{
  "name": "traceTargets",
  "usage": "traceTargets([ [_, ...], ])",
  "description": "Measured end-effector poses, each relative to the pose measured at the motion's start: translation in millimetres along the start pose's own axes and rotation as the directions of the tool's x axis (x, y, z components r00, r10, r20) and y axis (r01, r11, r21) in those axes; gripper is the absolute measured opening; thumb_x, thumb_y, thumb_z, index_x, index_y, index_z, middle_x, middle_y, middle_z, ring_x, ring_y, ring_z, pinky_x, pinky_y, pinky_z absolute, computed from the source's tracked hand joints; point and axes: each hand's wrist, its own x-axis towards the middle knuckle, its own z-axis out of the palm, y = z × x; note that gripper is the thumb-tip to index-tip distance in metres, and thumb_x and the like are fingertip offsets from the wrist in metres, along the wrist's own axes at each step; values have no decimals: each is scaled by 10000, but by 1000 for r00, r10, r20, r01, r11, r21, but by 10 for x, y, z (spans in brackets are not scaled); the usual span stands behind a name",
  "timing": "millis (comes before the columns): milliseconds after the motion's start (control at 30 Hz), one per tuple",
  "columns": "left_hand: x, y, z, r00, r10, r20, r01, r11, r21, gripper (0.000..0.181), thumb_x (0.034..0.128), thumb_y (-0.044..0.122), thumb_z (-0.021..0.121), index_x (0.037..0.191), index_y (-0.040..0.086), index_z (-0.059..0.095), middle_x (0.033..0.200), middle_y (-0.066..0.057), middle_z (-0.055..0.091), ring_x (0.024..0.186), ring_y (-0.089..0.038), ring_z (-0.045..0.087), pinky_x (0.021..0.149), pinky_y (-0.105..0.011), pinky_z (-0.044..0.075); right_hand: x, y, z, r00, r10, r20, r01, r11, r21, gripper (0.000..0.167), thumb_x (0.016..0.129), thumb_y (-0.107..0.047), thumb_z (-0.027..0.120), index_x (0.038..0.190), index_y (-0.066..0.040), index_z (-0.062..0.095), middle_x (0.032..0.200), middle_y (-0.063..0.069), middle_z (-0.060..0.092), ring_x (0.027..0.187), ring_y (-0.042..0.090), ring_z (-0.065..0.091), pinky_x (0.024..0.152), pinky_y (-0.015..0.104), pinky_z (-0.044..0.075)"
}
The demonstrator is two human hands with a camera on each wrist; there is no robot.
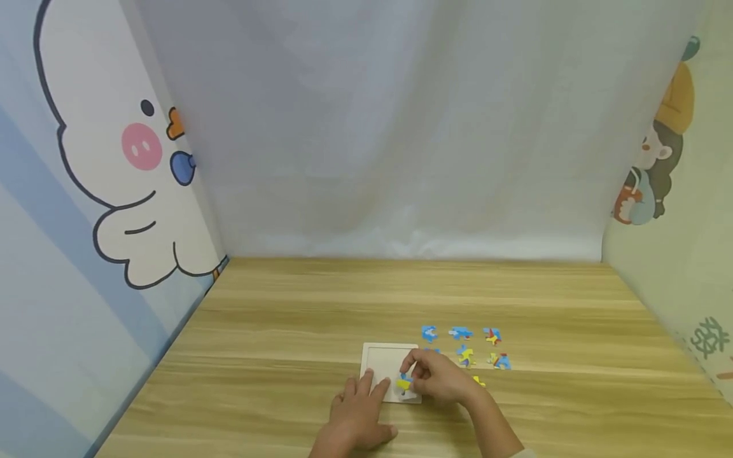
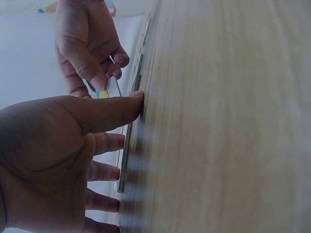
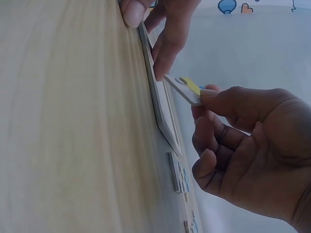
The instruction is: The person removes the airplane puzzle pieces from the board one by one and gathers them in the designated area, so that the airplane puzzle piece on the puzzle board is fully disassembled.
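Observation:
A shallow pale puzzle tray point(image 1: 378, 355) lies flat on the wooden table. My left hand point(image 1: 359, 412) rests with straight, spread fingers on its lower left part, the thumb stretched out along the near side. Over the tray's right side my right hand point(image 1: 439, 376) pinches a puzzle piece point(image 1: 404, 383) between thumb and fingers. That piece is yellow, blue and white. In the right wrist view the held piece point(image 3: 187, 90) is tilted, its far end close to the tray point(image 3: 163, 114); whether they touch I cannot tell.
Several loose puzzle pieces lie right of the tray, among them a blue piece point(image 1: 429, 333), a yellow one point(image 1: 466, 357) and a blue-and-red one point(image 1: 500, 361). My right hand partly covers others. A pale curtain point(image 1: 401, 159) hangs behind the table point(image 1: 275, 331).

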Motion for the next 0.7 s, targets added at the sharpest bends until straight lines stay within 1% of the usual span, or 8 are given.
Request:
traceTargets([
  [100, -6, 14, 4, 1000, -4, -5, 4, 1000, -5, 746, 749, 409, 735, 1361, 86, 458, 1436, -220, 299, 1266, -499, 241, 909, -661, 282, -23, 13, -13, 1000, -2, -12, 2, 1000, -11, 219, 794, 75, 580, 983, -34, 569, 727, 22, 542, 622, 122, 495, 553, 234, 417],
  [233, -15, 25, 10, 1000, -6, -15, 6, 1000, -4, 743, 745, 405, 735, 1356, 82, 463, 1435, -217, 304, 1270, -489, 242, 913, -656, 279, -70, 42, -46, 1000, -11, -25, 11, 1000, 0, 213, 791, 71, 587, 981, -24, 575, 738, 28, 540, 630, 131, 497, 547, 234, 413],
  [367, -18, 18, 4, 1000, 2, -20, -2, 1000, 5, 743, 742, 403, 735, 1355, 80, 465, 1431, -218, 309, 1269, -484, 247, 910, -654, 285, -114, 73, -91, 999, -10, -35, 11, 1000, 13, 207, 790, 90, 572, 971, -10, 573, 737, 28, 529, 625, 114, 487, 552, 219, 414],
  [533, -13, 15, 10, 999, 4, -32, -4, 1000, 15, 745, 734, 405, 735, 1351, 82, 469, 1424, -215, 321, 1264, -478, 259, 906, -648, 295, -173, 115, -162, 999, -1, -44, 1, 1000, 14, 200, 789, 88, 558, 965, -6, 574, 743, 31, 518, 626, 110, 474, 554, 212, 415],
  [700, -12, 16, 14, 999, 3, -38, -2, 1000, 10, 743, 729, 396, 738, 1348, 82, 473, 1419, -211, 325, 1262, -476, 263, 907, -646, 294, -241, 147, -252, 997, 15, -73, -15, 1000, 13, 201, 795, 78, 551, 968, -16, 596, 742, 42, 523, 629, 127, 485, 555, 227, 425],
])
